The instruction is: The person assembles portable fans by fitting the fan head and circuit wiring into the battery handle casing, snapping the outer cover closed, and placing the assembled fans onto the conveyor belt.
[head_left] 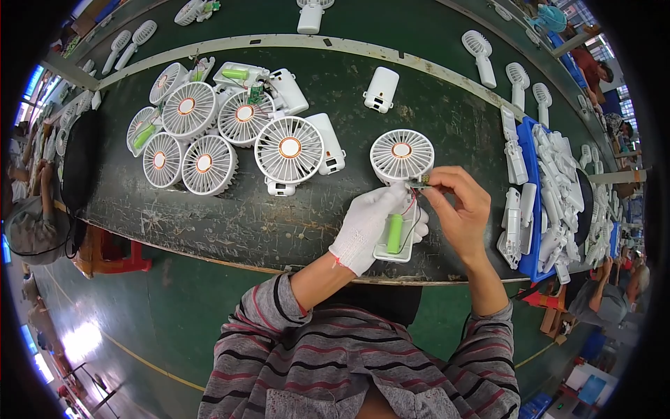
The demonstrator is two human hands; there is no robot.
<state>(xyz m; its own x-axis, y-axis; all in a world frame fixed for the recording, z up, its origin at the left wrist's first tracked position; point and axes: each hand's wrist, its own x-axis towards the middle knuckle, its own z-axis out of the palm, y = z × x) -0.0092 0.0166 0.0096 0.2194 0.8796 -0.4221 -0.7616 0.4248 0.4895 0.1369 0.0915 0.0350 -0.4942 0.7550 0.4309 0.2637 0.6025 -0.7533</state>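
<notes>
A white handheld fan (pixel 401 152) with an orange-ringed hub lies in front of me, its handle end toward me. The handle is uncovered, showing a green battery (pixel 395 234) and thin red and black wires. My left hand (pixel 368 227), in a white knit glove, is closed round the handle just below the fan head. Bare, my right hand (pixel 460 202) pinches a small green circuit board (pixel 419 185) between thumb and forefinger at the neck of the fan. The wires run from the board area down toward the battery.
Several white fans (pixel 187 108) are heaped at the left, some with boards and batteries exposed. A white handle cover (pixel 381 89) lies beyond my fan. At the right, a blue bin (pixel 534 209) is piled with white plastic parts. A conveyor carrying fans (pixel 481 59) runs beyond the table.
</notes>
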